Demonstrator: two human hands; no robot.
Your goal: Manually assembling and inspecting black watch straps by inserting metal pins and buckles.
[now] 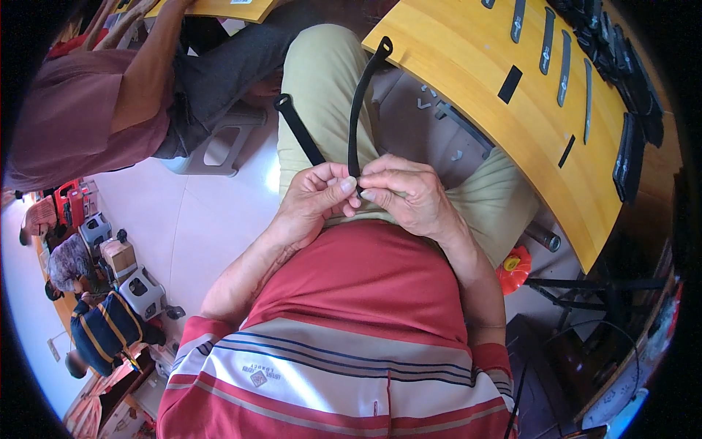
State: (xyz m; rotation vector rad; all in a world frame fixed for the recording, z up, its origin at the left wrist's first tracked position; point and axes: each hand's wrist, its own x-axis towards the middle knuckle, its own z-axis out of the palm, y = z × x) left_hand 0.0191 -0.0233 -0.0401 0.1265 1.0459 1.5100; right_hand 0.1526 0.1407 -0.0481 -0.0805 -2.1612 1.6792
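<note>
Over my lap, my left hand (319, 196) and my right hand (406, 192) meet, fingertips nearly touching. Both pinch the lower end of a long black strap (355, 117), which rises and curves toward the table edge, ending in a slotted tip. A second black strap (301, 132), also with a slotted end, slants up and left over my thigh. Its lower end disappears behind my left hand, so I cannot tell how it is held. The fingers hide most of the pinched end.
On the yellow table (453, 66) at the right lie a row of dark straps (547, 42), small black strips (510, 84) and a black pile (629, 80). A co-worker (110, 110) sits at the upper left by a grey stool (219, 146). An orange-red flower-shaped object (513, 271) is below the table.
</note>
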